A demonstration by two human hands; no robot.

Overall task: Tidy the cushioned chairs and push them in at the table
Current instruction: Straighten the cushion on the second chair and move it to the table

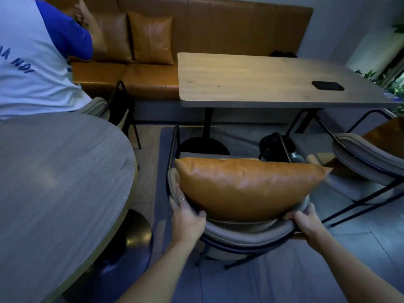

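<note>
Short of the rectangular tabletop (262, 82), the chair (240, 234) carries an orange cushion (247, 189); left hand (188, 217) and right hand (306, 221) grip its backrest. Pushing evenly should keep it straight.

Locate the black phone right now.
In the head view, the black phone lies flat on the rectangular wooden table, near its right end, beyond the cushioned chair.

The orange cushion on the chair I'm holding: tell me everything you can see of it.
The orange cushion looks like smooth leather or faux leather, rectangular, plump, with pointed corners. It stands on its long edge, leaning against the grey padded chair back. The left hand and right hand grip the backrest beside it.
</note>
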